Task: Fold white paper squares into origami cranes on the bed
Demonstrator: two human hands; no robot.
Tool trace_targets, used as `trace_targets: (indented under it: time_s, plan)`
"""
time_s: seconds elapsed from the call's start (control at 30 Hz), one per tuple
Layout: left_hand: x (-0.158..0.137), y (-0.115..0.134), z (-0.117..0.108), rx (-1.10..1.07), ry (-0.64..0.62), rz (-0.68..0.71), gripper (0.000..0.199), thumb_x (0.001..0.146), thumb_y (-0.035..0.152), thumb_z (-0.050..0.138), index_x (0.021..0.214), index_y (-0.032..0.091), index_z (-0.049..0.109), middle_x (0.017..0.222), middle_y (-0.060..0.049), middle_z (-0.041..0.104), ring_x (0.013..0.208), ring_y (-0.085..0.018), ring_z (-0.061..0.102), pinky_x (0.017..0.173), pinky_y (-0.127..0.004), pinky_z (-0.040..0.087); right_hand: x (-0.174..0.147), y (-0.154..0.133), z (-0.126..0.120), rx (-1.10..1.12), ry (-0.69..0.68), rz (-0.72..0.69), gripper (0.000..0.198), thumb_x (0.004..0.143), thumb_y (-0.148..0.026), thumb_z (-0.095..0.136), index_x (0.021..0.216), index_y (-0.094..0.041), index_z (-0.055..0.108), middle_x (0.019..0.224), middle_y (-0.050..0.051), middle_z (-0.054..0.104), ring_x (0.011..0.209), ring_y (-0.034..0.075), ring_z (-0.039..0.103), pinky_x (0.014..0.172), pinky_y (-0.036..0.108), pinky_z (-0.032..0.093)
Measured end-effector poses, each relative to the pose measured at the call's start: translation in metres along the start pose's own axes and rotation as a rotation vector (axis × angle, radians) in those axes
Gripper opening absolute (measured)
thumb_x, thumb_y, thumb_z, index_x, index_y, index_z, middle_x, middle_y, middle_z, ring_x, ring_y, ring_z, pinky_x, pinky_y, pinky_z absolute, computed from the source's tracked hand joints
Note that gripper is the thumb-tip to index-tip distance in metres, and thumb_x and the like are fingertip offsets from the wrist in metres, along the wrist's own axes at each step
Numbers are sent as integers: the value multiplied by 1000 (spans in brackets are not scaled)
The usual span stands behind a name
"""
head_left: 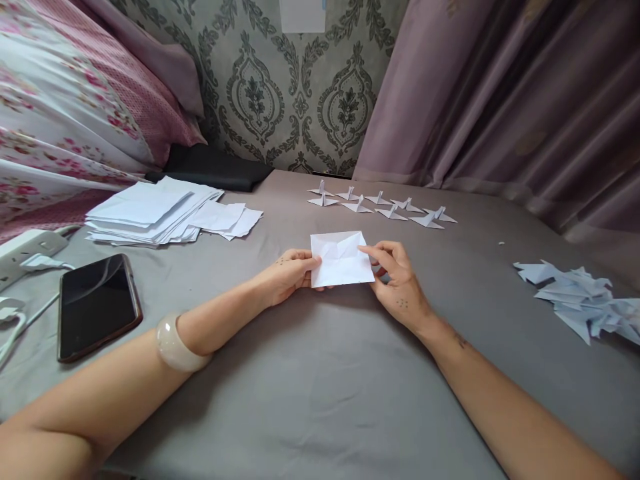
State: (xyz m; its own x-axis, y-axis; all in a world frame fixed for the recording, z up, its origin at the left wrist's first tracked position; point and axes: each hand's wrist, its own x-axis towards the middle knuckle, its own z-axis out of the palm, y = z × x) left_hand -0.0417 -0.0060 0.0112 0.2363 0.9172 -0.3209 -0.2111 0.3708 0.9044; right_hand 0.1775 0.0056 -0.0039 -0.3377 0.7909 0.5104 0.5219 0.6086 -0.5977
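A small white sheet of paper (340, 261), nearly square with crease lines across it, is held up above the grey cloth. My left hand (294, 272) is closed on its left edge, thumb on top and fingers behind. At the right edge, my right hand (397, 277) also grips the sheet, with the index finger near the upper corner and the thumb by the lower one. Its other fingers are partly hidden. Beyond the sheet stand several folded paper cranes (359, 205) in two rows.
Stacks of white paper (145, 210) lie at the left, with smaller sheets (225, 219) beside them. Nearer are a phone (99, 307) and a white power strip (33, 253) with cables. A heap of folded paper pieces (583, 297) rests at the far right. Curtains (470, 93) hang behind.
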Motion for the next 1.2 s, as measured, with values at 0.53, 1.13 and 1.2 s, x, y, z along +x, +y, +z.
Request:
trace_targets:
  time_s: [0.53, 1.13, 1.2]
  plan:
    - [-11, 6, -10, 1022, 9, 321, 47, 69, 60, 65, 94, 21, 67, 114, -8, 52, 98, -22, 52, 86, -35, 44, -4, -1, 3, -113, -193, 181, 21, 87, -35, 54, 84, -24, 71, 107, 4, 58, 76, 14, 58, 69, 30, 46]
    - [6, -4, -4, 1072, 320, 343, 24, 80, 31, 63, 63, 15, 57, 93, -8, 56, 95, -22, 51, 87, -35, 42, 9, 2, 12, -265, -114, 443, 28, 77, -43, 59, 61, -20, 54, 100, 4, 58, 74, 16, 57, 70, 32, 44]
    - [7, -5, -6, 1094, 319, 348, 24, 79, 31, 64, 63, 15, 58, 94, -9, 56, 96, -22, 51, 87, -36, 42, 9, 1, 11, -269, -121, 459, 27, 77, -43, 59, 62, -21, 55, 100, 4, 58, 75, 16, 57, 70, 32, 43]
